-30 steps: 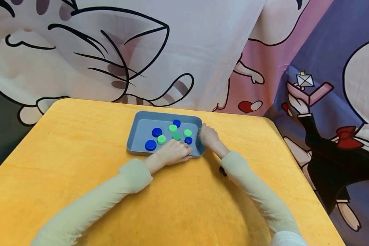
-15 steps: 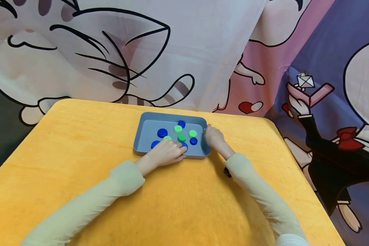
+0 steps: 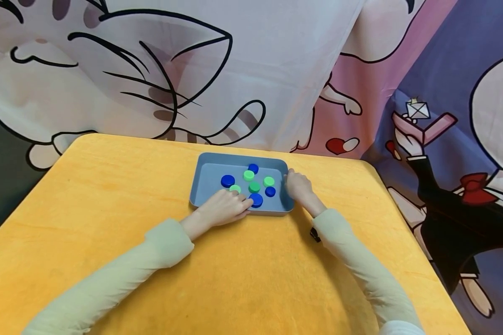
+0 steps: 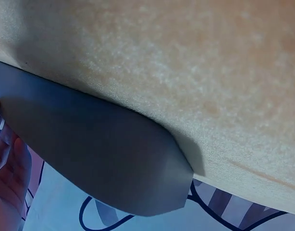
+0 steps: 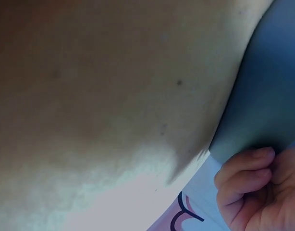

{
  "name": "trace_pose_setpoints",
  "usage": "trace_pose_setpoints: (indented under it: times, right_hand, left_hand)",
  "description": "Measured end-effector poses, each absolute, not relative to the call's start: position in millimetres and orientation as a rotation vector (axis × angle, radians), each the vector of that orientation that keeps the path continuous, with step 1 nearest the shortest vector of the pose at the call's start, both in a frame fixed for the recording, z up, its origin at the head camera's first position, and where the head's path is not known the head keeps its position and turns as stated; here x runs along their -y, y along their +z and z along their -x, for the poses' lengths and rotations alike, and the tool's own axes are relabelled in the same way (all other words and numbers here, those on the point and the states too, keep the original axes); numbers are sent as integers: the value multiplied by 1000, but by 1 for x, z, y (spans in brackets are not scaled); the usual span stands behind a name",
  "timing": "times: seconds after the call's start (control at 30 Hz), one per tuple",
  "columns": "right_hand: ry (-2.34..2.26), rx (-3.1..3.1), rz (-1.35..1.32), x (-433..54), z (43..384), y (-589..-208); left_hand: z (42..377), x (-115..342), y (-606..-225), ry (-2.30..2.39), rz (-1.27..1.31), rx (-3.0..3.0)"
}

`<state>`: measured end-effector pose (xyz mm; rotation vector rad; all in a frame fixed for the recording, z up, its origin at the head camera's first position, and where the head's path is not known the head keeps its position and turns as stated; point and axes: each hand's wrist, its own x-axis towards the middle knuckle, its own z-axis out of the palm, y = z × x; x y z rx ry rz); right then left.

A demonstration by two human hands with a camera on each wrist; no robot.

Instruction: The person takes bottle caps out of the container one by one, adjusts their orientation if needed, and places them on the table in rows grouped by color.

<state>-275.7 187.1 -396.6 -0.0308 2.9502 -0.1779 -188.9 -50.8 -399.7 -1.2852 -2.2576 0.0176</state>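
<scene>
A shallow grey-blue tray (image 3: pixel 205 170) lies on the table, holding several round blue and green discs. My left hand (image 3: pixel 222 207) reaches over the near rim, its fingers at a blue disc (image 3: pixel 256 200), the thumb outside the wall. In the left wrist view the tray's outer wall (image 4: pixel 94 144) fills the middle, and part of the left hand (image 4: pixel 10 178) shows at the edge. My right hand (image 3: pixel 299 186) grips the tray's right end. Its curled fingers (image 5: pixel 241 180) lie against the wall (image 5: pixel 267 96) in the right wrist view. A light green disc (image 3: pixel 235 189) is partly covered by the left hand.
The yellow table (image 3: pixel 251 274) reaches toward the wearer. Behind it hangs a cartoon-printed cloth (image 3: pixel 276 70). A small black object (image 3: pixel 315 234) shows beside the right sleeve (image 3: pixel 352 260).
The tray has slid to the right with the right hand and its discs. The left hand has shifted left along the near rim, uncovering one blue disc and covering another.
</scene>
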Motion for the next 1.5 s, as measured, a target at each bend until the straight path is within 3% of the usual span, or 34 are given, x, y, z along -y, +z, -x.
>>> trace_pose_setpoints:
  times: [0.7,1.03,1.5]
  right_hand:
    - [-192,-2915,-20,-200,278,-399]
    - [-197,-2942,6,-202,277,-398]
    - [-199,-2889,-17,-202,280,-399]
  left_hand:
    - [192,49,-403,-11,1289,2241]
    - [190,53,-397,-377,1243,2447]
    - [194,61,-389,-536,1205,2551]
